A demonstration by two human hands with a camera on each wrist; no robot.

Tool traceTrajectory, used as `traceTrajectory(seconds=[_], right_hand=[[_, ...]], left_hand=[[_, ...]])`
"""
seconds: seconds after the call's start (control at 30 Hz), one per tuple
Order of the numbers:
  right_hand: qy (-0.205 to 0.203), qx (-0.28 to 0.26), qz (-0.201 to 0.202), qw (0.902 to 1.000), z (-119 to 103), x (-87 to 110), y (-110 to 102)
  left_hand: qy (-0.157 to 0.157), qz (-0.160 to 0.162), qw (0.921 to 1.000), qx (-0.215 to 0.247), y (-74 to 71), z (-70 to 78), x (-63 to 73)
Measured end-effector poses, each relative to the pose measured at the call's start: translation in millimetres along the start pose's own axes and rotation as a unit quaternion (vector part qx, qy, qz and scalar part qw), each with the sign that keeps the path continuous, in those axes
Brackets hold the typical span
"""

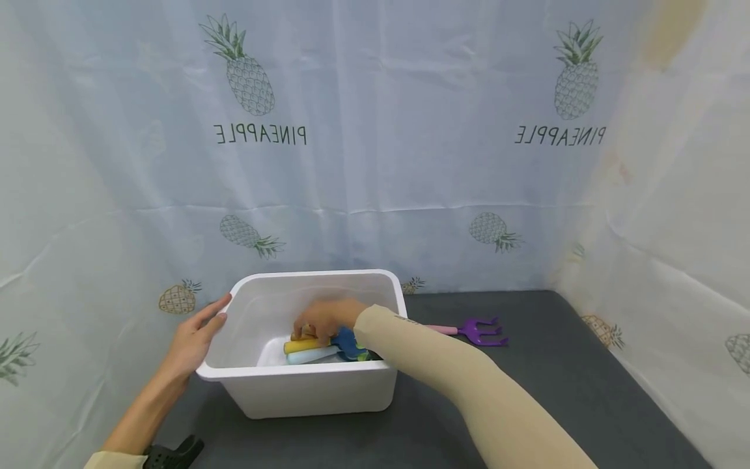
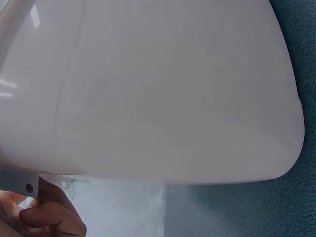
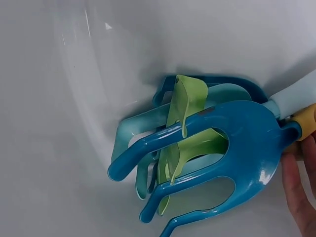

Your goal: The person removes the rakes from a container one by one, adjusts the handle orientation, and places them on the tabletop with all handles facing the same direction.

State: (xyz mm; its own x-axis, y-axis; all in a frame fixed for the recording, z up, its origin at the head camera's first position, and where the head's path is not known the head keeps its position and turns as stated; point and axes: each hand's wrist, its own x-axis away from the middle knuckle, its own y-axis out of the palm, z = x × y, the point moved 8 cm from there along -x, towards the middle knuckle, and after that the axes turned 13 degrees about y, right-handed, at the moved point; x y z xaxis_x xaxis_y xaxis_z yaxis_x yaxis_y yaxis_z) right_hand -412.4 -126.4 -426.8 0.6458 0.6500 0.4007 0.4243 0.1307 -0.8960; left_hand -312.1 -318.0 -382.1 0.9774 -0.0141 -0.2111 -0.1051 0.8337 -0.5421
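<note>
A white plastic bin point(image 1: 305, 393) stands on the dark table. My left hand point(image 1: 193, 340) grips its left rim; in the left wrist view curled fingers point(image 2: 54, 212) show at the rim. Inside the bin, my right hand point(image 1: 324, 319) grips the yellow handle point(image 1: 300, 345) of a blue toy garden rake point(image 3: 252, 148). Beneath that rake lie a green rake point(image 3: 190, 98), a light teal one point(image 3: 129, 129) and another blue one point(image 3: 242, 83), heaped together. A pale blue handle point(image 1: 312, 355) shows beside the yellow one. The right fingertips are partly hidden behind the yellow handle.
Right of the bin, a purple rake point(image 1: 477, 332) with a pink handle lies on the dark table point(image 1: 545, 384), partly hidden by the right sleeve. A pineapple-print curtain point(image 1: 375, 163) hangs close behind the bin. A black wrist strap point(image 1: 172, 454) is at the left forearm.
</note>
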Motion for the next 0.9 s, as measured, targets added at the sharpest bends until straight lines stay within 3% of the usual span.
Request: traceTrajectory(seconds=[0.37,0.6,0.9], right_hand=[[-0.006,0.050,0.026,0.9984,-6.3,-4.2,3.0],[0.000,0.127,0.068,0.9895,-5.4,-8.8,1.5],[-0.006,0.157,0.092,0.9833,-10.1,-4.9,0.3]], left_hand=[[0.012,0.010,0.9998,-0.009,-2.5,0.7,-0.1],[0.011,0.005,0.9999,0.005,-1.2,1.3,-0.4],[0.014,0.008,0.9998,-0.009,-1.7,2.9,-0.5]])
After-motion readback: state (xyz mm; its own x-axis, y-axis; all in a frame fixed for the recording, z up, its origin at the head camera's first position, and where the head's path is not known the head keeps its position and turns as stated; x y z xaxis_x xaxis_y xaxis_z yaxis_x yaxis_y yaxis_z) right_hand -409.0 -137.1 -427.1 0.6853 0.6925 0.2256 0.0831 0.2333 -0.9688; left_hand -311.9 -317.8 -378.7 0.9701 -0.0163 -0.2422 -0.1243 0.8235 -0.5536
